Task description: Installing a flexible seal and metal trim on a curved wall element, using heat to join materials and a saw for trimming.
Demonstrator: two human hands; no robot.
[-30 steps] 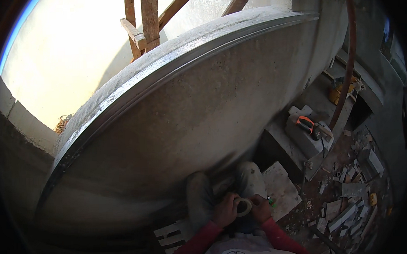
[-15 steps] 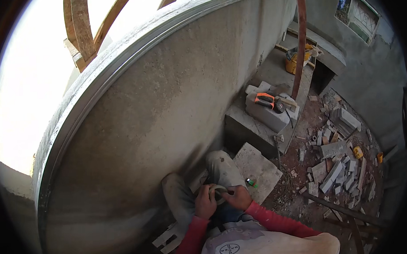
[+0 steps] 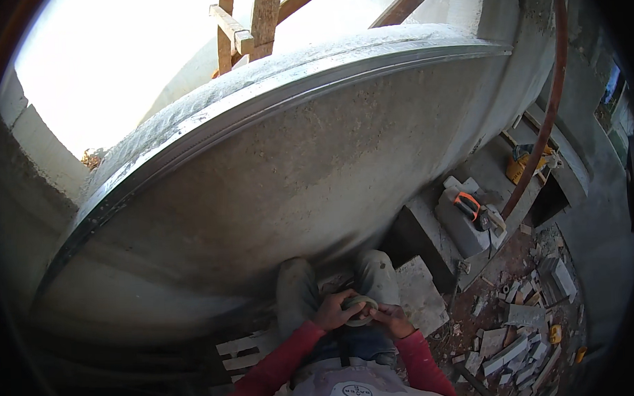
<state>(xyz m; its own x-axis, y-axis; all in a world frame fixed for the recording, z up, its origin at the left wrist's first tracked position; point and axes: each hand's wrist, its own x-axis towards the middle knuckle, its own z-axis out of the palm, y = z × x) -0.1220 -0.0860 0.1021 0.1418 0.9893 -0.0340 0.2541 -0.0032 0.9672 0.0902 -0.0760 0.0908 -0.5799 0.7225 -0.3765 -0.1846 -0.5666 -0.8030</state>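
Low in the view, between my jeans-clad knees (image 3: 372, 269), a pale ring-shaped roll that looks like tape (image 3: 361, 301) is held in both hands. My left hand (image 3: 335, 309) is closed on the roll's left side. My right hand (image 3: 394, 319) pinches its right side, thumb and forefinger at the ring. The fingers partly hide the roll's middle. Just beyond my knees rises a rough grey wall (image 3: 281, 171) topped by a curved, shiny metal strip (image 3: 285, 89). A stone slab (image 3: 421, 292) lies right of my right knee.
Orange-handled tool (image 3: 467, 205) on pale blocks (image 3: 454, 231) on a concrete ledge at right; yellow bag (image 3: 518, 168) farther back. Reddish curved bar (image 3: 555, 99) stands there. Tile offcuts (image 3: 518, 351) litter the floor at lower right. Timber props (image 3: 263, 22) above the wall; pallet (image 3: 242, 351) left of me.
The view swung toward the right half a second ago and has swung back. The roll is more tilted than a second ago, with my fingers shifted around it.
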